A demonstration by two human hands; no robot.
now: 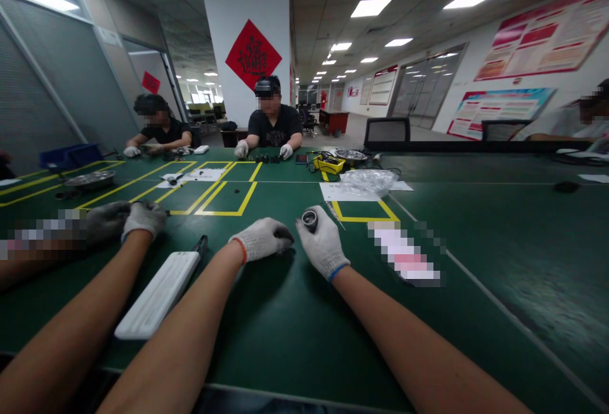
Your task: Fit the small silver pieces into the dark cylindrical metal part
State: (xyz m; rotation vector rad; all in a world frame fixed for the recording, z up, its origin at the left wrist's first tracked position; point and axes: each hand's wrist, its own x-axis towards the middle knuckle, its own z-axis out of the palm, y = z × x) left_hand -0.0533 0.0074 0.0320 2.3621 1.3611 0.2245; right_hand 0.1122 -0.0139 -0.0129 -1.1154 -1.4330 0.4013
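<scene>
head view: the right hand (322,244), in a white knit glove with a blue cuff, is raised a little off the green table (295,331) and closed around a small dark cylindrical part (309,219) with a pale ring at its open end; the part sits at the fingertips, just right of the table's middle, facing the camera. the left hand (263,238), gloved with an orange cuff, lies knuckles-up on the table just left of the right hand, its fingers curled down over something small and dark that is mostly hidden; whether it grips that or only covers it, i cannot tell. near and left of the left forearm lies a white ribbed tray (159,295), long and flat, with a black tool (200,245) touching its far end. farther left another person's gloved hand (143,217) rests on the table. beyond the hands, yellow tape (227,198) marks out rectangles on the surface, with a sheet of white paper (342,192) and a crumpled clear plastic bag (368,181) to the far right of them. at the far edge two people sit facing this way, gloved hands on the table, with a round metal dish (90,179) at far left.
</scene>
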